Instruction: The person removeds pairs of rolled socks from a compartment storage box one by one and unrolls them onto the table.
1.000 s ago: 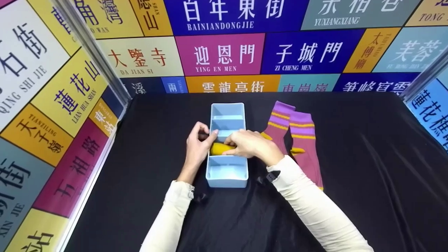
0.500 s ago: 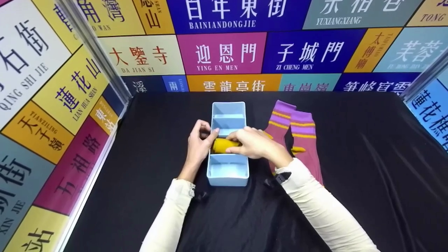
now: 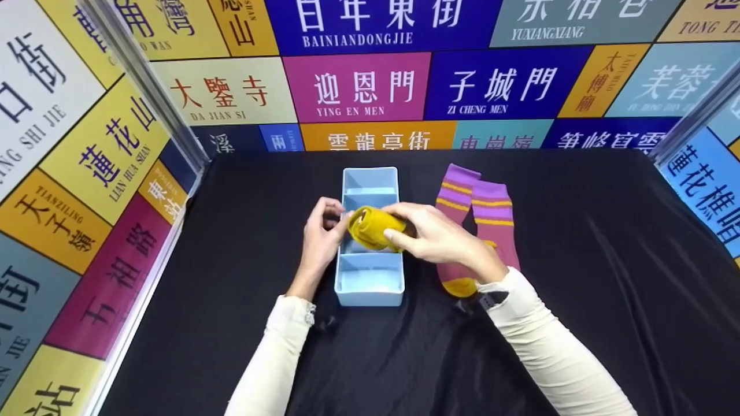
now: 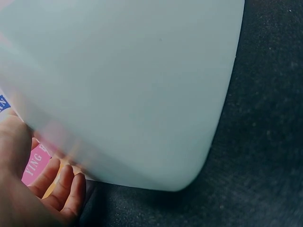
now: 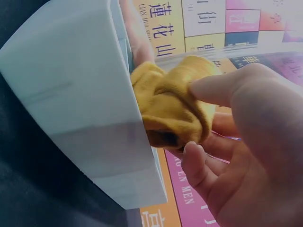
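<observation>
A mustard-yellow rolled sock (image 3: 376,228) is in my right hand (image 3: 435,234), thumb on the near side and fingers behind. It sits at the top of a middle compartment of the light-blue divided box (image 3: 370,298), partly above the rim. In the right wrist view the rolled sock (image 5: 177,97) pokes out over the box wall (image 5: 75,94), its folds loose. My left hand (image 3: 324,242) holds the box's left rim, thumb at the edge and other fingers curled outside. The left wrist view shows that hand (image 4: 33,189) beside the pale wall (image 4: 142,94).
Right of the box lies a pair of striped socks (image 3: 491,203), purple and dusty pink with yellow bands, partly behind my right hand and forearm. Black cloth (image 3: 248,231) covers the table. Sign-patterned panels (image 3: 358,86) stand at the back and both sides.
My right hand has lifted the rolled sock up from inside the compartment, tilting it so its coiled end shows. My left hand keeps its place at the box's left rim.
</observation>
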`<state>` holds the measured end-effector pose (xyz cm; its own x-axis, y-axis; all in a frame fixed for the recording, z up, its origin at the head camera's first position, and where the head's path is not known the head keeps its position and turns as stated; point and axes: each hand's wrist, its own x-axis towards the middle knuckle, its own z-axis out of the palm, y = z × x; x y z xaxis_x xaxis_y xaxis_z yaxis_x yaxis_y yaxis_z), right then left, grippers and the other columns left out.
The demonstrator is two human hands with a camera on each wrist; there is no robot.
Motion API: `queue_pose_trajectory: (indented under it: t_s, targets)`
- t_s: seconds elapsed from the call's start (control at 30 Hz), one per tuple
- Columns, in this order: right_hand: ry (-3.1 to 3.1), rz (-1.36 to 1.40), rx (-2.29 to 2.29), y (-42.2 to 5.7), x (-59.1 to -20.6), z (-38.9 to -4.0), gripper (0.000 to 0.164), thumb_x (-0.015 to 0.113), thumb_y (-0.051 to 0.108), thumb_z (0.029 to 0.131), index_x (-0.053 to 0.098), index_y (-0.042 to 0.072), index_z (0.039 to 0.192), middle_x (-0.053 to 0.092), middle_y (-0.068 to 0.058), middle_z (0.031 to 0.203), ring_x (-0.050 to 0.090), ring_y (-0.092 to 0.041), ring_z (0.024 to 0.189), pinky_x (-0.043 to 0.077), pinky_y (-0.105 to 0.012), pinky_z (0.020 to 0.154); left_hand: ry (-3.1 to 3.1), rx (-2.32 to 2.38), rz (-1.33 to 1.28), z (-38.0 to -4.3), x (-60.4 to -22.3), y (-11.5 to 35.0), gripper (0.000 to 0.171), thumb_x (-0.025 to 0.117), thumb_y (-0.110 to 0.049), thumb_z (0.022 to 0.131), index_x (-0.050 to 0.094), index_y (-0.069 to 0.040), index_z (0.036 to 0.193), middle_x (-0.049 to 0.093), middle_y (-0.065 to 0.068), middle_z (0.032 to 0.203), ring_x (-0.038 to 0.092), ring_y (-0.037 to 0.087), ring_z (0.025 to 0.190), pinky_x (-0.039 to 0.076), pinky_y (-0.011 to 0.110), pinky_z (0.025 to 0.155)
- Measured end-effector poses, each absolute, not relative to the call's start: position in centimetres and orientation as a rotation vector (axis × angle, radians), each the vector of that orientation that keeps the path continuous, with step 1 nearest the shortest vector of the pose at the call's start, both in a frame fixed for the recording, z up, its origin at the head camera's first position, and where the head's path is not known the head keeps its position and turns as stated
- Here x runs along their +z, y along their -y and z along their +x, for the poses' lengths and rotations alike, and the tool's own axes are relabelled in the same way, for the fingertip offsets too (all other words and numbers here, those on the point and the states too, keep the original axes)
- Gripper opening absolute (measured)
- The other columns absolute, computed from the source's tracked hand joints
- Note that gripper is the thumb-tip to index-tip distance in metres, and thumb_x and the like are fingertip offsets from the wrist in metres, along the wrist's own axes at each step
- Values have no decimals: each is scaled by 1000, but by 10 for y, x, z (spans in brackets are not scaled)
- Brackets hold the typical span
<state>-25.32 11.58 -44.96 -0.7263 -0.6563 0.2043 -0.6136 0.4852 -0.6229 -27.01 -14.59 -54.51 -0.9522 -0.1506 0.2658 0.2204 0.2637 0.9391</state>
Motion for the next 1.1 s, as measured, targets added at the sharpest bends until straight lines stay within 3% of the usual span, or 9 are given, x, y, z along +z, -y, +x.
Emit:
queue_pose_trajectory:
  t_s: [0.23,0.4,0.7,0.9,1.1]
  targets:
    - [-2560,-1033,-1274,-131,-448,-249,50,74,25,102,62,9,148,73,-7,125,71,-20,102,63,-37,90,2235,-1736,-69,-270,-545,148,24,86,-30,94,70,-16,106,70,4,100,65,27,81,54,40,78]
    - [-2485,-956,-1422,-145,-450,-248,37,79,16,97,72,11,133,71,-6,117,70,-26,106,66,-39,90,2219,-1741,-60,-270,-545,147,25,87,-28,94,70,-14,106,71,7,100,65,30,82,52,40,79]
    - [-2386,-886,-1570,-171,-450,-248,33,75,13,102,64,3,132,74,-13,113,75,-24,100,64,-29,89,2234,-1743,-47,-270,-545,146,24,86,-28,94,68,-17,106,70,2,100,65,25,80,53,37,76]
    - [-2464,-869,-1518,-193,-454,-249,43,80,19,99,67,16,139,74,-4,114,71,-24,96,59,-25,81,2253,-1725,-22,-269,-545,145,24,85,-30,94,67,-19,105,69,-1,100,66,24,79,53,33,75]
    - [-2472,-803,-1541,-219,-462,-248,46,84,19,96,67,17,139,75,-4,122,72,-23,104,61,-24,90,2239,-1743,-29,-269,-544,146,24,85,-28,94,67,-17,106,69,2,101,64,27,80,52,34,75]
